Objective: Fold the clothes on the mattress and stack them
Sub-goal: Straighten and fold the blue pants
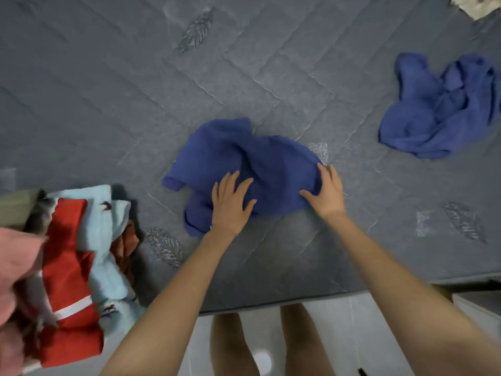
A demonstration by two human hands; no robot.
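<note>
A crumpled blue garment (244,158) lies in the middle of the grey quilted mattress (108,90), near its front edge. My left hand (230,204) rests flat on the garment's near left part, fingers straight and spread. My right hand (325,192) touches the garment's right edge with fingers extended. A second crumpled blue garment (439,109) lies apart at the right of the mattress. A pile of clothes (70,267) in red, light blue, pink and brown sits at the left near the mattress edge.
A pale patterned cloth (474,5) shows at the far right corner. The mattress front edge runs across the bottom, with a light tiled floor (379,335) and my legs below it. A white object edge (477,302) stands at the lower right.
</note>
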